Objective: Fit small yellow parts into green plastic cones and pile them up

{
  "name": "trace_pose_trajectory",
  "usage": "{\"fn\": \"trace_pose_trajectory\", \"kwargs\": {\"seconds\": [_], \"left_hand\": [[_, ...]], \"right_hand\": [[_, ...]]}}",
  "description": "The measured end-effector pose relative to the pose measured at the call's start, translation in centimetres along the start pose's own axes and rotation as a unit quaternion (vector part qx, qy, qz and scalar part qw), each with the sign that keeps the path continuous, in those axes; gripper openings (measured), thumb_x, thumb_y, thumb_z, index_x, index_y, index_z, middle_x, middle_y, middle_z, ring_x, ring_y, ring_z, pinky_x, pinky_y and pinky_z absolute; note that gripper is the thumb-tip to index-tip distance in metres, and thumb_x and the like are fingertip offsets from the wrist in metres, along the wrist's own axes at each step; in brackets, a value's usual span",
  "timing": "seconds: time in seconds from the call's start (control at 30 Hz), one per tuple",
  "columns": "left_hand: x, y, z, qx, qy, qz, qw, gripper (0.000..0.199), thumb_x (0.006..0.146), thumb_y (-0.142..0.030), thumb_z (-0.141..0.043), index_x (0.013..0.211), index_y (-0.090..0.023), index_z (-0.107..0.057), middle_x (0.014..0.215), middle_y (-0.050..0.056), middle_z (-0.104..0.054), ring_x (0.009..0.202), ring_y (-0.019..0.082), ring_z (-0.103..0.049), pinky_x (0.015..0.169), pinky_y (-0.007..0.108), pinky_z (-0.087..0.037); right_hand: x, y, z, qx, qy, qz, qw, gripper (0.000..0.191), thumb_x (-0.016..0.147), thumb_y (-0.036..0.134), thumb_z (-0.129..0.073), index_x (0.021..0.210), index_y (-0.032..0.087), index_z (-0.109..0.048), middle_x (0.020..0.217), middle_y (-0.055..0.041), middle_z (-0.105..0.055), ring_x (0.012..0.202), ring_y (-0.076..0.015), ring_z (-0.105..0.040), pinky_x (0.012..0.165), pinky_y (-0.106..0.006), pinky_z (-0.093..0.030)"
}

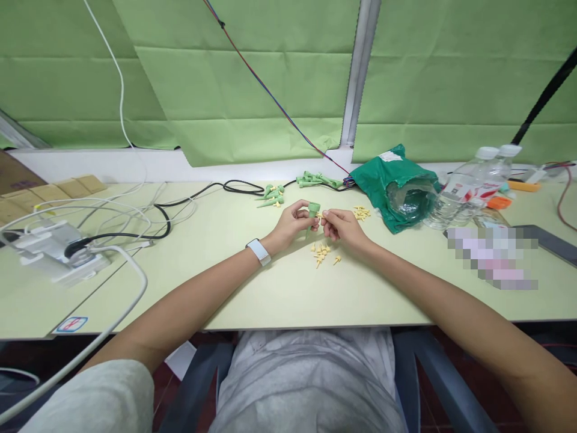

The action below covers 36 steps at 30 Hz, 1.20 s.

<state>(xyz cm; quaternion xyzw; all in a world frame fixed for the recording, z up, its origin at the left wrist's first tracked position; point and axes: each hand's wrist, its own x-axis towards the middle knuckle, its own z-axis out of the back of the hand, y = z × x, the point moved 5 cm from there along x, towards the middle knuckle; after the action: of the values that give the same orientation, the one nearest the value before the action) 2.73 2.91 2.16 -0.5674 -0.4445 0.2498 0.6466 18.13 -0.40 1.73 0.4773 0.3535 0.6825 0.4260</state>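
Your left hand (294, 224) grips a green plastic spike (312, 213) nearly upright, while your right hand (343, 227) pinches a small yellow part (320, 214) just beside it.

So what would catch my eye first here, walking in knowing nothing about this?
Your eye lands mid-desk on two bare hands: the left hand grips a green plastic spike, and the right hand meets it from beside. Small yellow plastic pieces lie scattered just below them, while a crumpled green plastic bag sits further back on the right.
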Motion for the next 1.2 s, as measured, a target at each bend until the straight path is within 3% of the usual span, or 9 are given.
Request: {"fn": "trace_pose_trajectory", "kwargs": {"seconds": [0.2,0.33,0.43,0.53,0.67,0.8,0.9,1.1,1.2], "left_hand": [[-0.2,-0.4,-0.4,-0.049,0.032,0.049,0.997,0.03,0.075,-0.029,-0.083,0.093,-0.02,-0.061,0.083,0.001,-0.068,0.07,0.014,-0.065,0.07,0.028,-0.046],[-0.1,-1.0,-0.5,-0.015,0.025,0.024,0.999,0.036,0.073,-0.03,-0.086,0.097,-0.021,-0.06,0.078,0.0,-0.067,0.069,0.014,-0.064,0.069,0.028,-0.046],[-0.1,-1.3,-0.6,0.017,0.013,-0.005,1.0,0.038,0.072,-0.031,-0.086,0.099,-0.021,-0.061,0.075,0.0,-0.067,0.068,0.015,-0.064,0.072,0.031,-0.048],[-0.2,-1.2,-0.8,0.006,0.017,0.008,1.0,0.036,0.073,-0.031,-0.086,0.095,-0.021,-0.06,0.074,-0.001,-0.066,0.068,0.015,-0.064,0.071,0.03,-0.048],[-0.3,-1.0,-1.0,-0.021,0.034,0.028,0.999,0.034,0.073,-0.029,-0.085,0.093,-0.02,-0.059,0.076,-0.001,-0.065,0.068,0.014,-0.064,0.068,0.029,-0.046],[-0.2,-0.9,-0.9,-0.004,0.025,0.016,1.0,0.036,0.073,-0.028,-0.084,0.096,-0.021,-0.058,0.072,-0.002,-0.065,0.068,0.015,-0.064,0.071,0.029,-0.046],[-0.2,-0.8,-0.8,0.003,0.022,0.009,1.0,0.038,0.074,-0.027,-0.084,0.1,-0.022,-0.058,0.068,-0.004,-0.064,0.066,0.014,-0.063,0.073,0.03,-0.046],[-0.3,-0.5,-1.0,-0.076,0.038,0.04,0.996,0.032,0.074,-0.024,-0.083,0.095,-0.02,-0.06,0.077,-0.002,-0.066,0.067,0.012,-0.062,0.069,0.028,-0.045],[-0.2,-0.5,-0.9,-0.065,0.032,0.043,0.996,0.033,0.073,-0.024,-0.084,0.095,-0.02,-0.06,0.076,-0.002,-0.065,0.068,0.012,-0.063,0.068,0.027,-0.044]], "right_hand": [[-1.2,2.2,0.7,-0.201,-0.067,0.153,0.965,0.039,0.101,0.057,-0.052,0.083,0.023,-0.061,0.078,-0.0041,-0.066,0.066,-0.0177,-0.055,0.064,-0.03,-0.04],[-0.1,0.9,0.3,-0.022,-0.021,0.024,0.999,0.046,0.099,0.059,-0.049,0.072,0.023,-0.056,0.059,-0.0015,-0.056,0.052,-0.0163,-0.048,0.052,-0.03,-0.037],[0.3,-0.1,-0.1,0.073,0.003,-0.071,0.995,0.049,0.098,0.063,-0.044,0.07,0.023,-0.054,0.052,-0.0001,-0.05,0.044,-0.0154,-0.041,0.045,-0.03,-0.031],[-0.1,1.1,0.7,-0.047,-0.03,0.027,0.998,0.047,0.1,0.06,-0.046,0.074,0.023,-0.056,0.062,-0.0029,-0.057,0.054,-0.0164,-0.048,0.054,-0.03,-0.037],[-1.1,2.8,1.1,-0.215,-0.061,0.164,0.961,0.04,0.1,0.057,-0.051,0.08,0.023,-0.058,0.077,-0.0046,-0.062,0.068,-0.0181,-0.052,0.065,-0.031,-0.039],[0.0,1.2,0.4,-0.046,0.0,0.036,0.998,0.05,0.101,0.064,-0.044,0.072,0.024,-0.051,0.057,0.0011,-0.047,0.052,-0.016,-0.041,0.053,-0.031,-0.034],[0.3,0.2,-0.2,0.02,0.026,-0.049,0.998,0.056,0.1,0.072,-0.037,0.07,0.025,-0.048,0.05,0.0035,-0.038,0.044,-0.0152,-0.033,0.047,-0.031,-0.03],[-1.2,2.9,0.6,-0.248,-0.07,0.154,0.954,0.038,0.103,0.054,-0.045,0.082,0.023,-0.053,0.08,-0.0056,-0.061,0.068,-0.0189,-0.05,0.063,-0.031,-0.034],[-0.5,2.2,0.4,-0.155,-0.036,0.097,0.982,0.04,0.103,0.053,-0.045,0.077,0.023,-0.049,0.068,-0.0015,-0.051,0.062,-0.0168,-0.045,0.059,-0.029,-0.033]]}}
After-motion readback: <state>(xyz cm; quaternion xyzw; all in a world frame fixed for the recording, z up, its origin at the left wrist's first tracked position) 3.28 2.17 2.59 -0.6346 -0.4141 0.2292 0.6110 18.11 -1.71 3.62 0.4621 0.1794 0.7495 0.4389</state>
